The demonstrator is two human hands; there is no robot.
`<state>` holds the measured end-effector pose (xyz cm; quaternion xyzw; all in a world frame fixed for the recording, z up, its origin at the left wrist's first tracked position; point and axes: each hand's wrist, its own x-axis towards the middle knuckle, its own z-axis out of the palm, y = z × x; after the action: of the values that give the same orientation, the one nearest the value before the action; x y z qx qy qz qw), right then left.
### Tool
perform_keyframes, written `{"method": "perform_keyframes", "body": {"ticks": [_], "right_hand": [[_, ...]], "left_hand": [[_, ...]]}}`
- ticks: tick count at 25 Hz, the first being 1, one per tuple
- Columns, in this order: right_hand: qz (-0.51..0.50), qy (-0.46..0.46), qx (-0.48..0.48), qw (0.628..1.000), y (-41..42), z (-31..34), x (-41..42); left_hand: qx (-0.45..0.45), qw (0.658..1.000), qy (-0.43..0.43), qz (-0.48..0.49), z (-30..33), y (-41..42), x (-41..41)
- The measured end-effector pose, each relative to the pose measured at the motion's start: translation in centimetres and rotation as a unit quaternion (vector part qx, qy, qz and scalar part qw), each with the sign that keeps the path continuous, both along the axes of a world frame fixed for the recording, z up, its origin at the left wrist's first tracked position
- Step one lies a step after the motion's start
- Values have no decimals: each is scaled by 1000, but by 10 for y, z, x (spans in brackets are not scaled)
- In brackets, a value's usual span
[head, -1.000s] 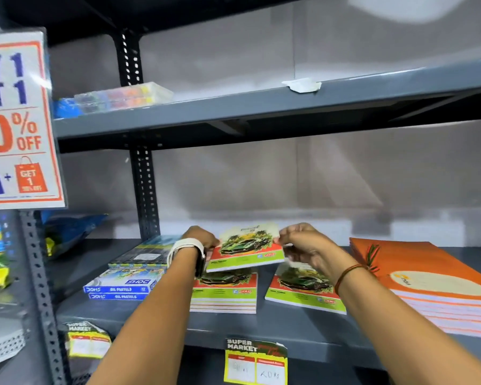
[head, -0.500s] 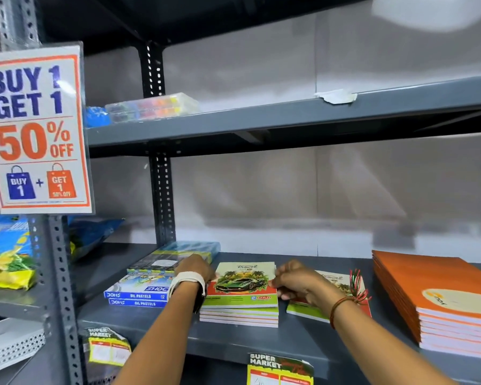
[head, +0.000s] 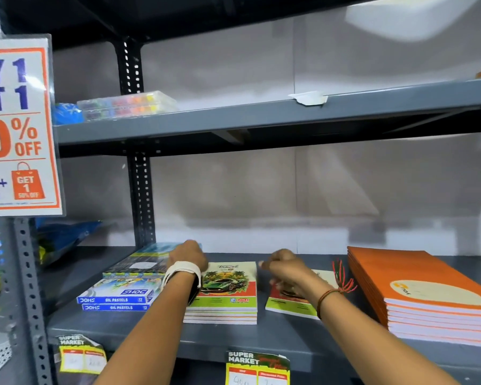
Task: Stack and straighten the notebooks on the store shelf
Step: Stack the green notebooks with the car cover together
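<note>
A stack of car-cover notebooks lies on the grey lower shelf. My left hand, with a white watch on the wrist, sits at the stack's back left corner with its fingers bent down behind and nothing seen in it. A loose notebook with the same cover lies flat just right of the stack. My right hand hovers over its left part, blurred, with its fingers curled down onto the cover. I cannot tell whether it grips the notebook.
A taller pile of orange notebooks fills the shelf's right end. Oil pastel boxes lie left of the stack beside a perforated upright. The upper shelf carries a clear colour box. A discount sign hangs at left.
The top notebook was laid onto the stack. My right hand then moved off the stack's right edge to the loose notebook, and my left hand slid towards the stack's back corner.
</note>
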<state>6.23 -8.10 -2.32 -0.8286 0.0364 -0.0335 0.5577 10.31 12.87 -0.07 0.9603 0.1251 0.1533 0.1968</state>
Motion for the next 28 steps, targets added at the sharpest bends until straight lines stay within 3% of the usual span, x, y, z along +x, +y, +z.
{"method": "perform_keyframes", "body": {"ticks": [4,8,11,15,21,25,28], "right_hand": [[-82,-60,-22,995,-47,14,-5],[-91,-12,-31,995,-86,-7,-21],[-74,10,11,997,-98,-22,-25],[-62,6,35,997,-98,-30,-23],[-81,-8,66,995,-93,-31,-24],[-99,-8,79,992,-91,-29,-23],[-120,-11,146,982,-88,-25,-21]], "left_hand": [[-46,994,-30,-96,16,-74,5],[34,972,69,-223,-4,-152,2],[154,958,101,-218,-26,-175,3],[178,960,97,-193,-30,-184,3],[111,965,139,-190,-26,-180,12],[9,981,97,-166,-11,-176,7],[-74,980,71,-172,6,-167,7]]}}
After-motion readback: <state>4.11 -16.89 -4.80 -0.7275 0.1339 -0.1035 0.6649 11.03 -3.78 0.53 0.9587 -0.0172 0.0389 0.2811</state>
